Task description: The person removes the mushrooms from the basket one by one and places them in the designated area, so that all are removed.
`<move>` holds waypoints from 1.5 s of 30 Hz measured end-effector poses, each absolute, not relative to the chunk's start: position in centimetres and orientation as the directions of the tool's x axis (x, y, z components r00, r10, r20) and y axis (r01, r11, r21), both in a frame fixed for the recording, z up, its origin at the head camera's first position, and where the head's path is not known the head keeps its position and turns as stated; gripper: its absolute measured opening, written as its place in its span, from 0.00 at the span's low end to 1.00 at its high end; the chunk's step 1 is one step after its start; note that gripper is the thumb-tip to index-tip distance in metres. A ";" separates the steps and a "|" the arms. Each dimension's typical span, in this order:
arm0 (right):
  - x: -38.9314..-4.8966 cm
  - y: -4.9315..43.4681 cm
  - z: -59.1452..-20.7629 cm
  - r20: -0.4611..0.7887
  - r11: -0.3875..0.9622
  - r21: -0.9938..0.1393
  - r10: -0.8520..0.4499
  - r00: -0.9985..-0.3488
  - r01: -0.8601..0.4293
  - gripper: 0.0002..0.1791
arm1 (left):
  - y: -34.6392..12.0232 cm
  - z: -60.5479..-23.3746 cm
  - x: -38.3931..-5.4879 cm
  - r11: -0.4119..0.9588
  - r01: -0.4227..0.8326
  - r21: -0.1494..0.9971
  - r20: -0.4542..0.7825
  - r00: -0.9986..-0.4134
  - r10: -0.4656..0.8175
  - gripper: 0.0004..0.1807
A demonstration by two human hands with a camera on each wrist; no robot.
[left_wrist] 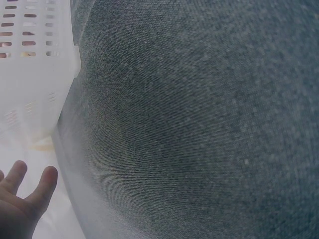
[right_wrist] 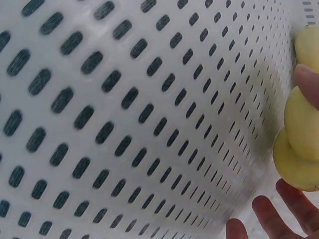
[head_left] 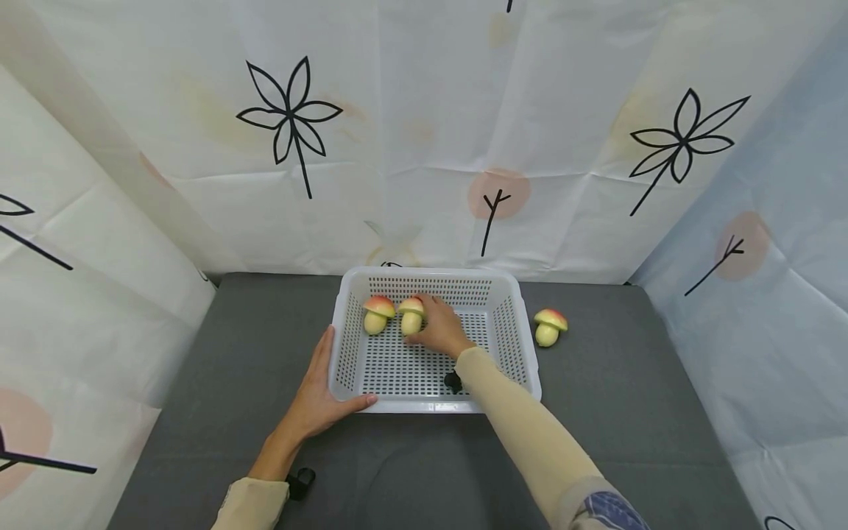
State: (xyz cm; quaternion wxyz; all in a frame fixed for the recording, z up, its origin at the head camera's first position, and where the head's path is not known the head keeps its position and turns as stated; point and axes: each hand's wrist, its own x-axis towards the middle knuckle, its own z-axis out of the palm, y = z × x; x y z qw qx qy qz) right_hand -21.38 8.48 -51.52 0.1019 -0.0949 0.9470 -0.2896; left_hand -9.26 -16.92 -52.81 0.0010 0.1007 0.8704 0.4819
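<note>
A white plastic basket (head_left: 424, 406) with slotted walls and floor stands on the table. Two toy mushrooms with red-yellow caps and pale yellow stems are inside it. My right hand (head_left: 442, 327) reaches in and holds the right-hand mushroom (head_left: 411, 322), its thumb by the stem and its fingers at the cap. The other mushroom (head_left: 374, 322) sits just to the left. At the basket's front left corner is my left hand (head_left: 321, 401), fingers extended along the left side and thumb along the front rim. The left wrist view shows straight, spread fingers (left_wrist: 44, 191) beside the basket wall.
A third toy mushroom (head_left: 548, 329) lies on the dark grey table (head_left: 616, 412), outside the basket to the right. White cloth (head_left: 411, 132) printed with black flowers hangs behind and along both sides.
</note>
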 end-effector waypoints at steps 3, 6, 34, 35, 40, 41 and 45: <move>-21.3 9.0 -51.4 -0.133 0.796 -0.593 -0.247 -0.960 -0.123 0.52 | -16.9 -52.8 -9.3 0.515 0.173 0.839 0.096 -0.980 0.173 0.76; -21.2 9.4 -51.2 -0.132 0.777 -0.618 -0.252 -0.959 -0.119 0.53 | -16.9 -52.8 -9.3 0.515 0.169 0.840 0.093 -0.981 0.171 0.76; -17.5 13.0 -45.2 0.044 0.674 -0.694 -0.309 -0.950 -0.252 0.51 | -16.8 -52.7 -9.2 0.520 0.158 0.840 0.081 -0.982 0.169 0.76; -17.4 13.2 -45.0 0.052 0.672 -0.693 -0.313 -0.948 -0.260 0.52 | -16.8 -52.7 -9.2 0.518 0.158 0.841 0.081 -0.982 0.169 0.76; -17.0 14.4 -44.2 0.090 0.653 -0.698 -0.326 -0.941 -0.294 0.52 | -16.8 -52.6 -9.2 0.513 0.149 0.845 0.073 -0.983 0.166 0.76; -16.9 14.6 -44.0 0.095 0.648 -0.702 -0.327 -0.940 -0.296 0.52 | -16.8 -52.6 -9.2 0.512 0.147 0.846 0.071 -0.984 0.165 0.76; -16.5 15.7 -43.4 0.114 0.646 -0.700 -0.321 -0.940 -0.305 0.52 | -16.8 -52.7 -9.2 0.516 0.151 0.843 0.075 -0.984 0.164 0.76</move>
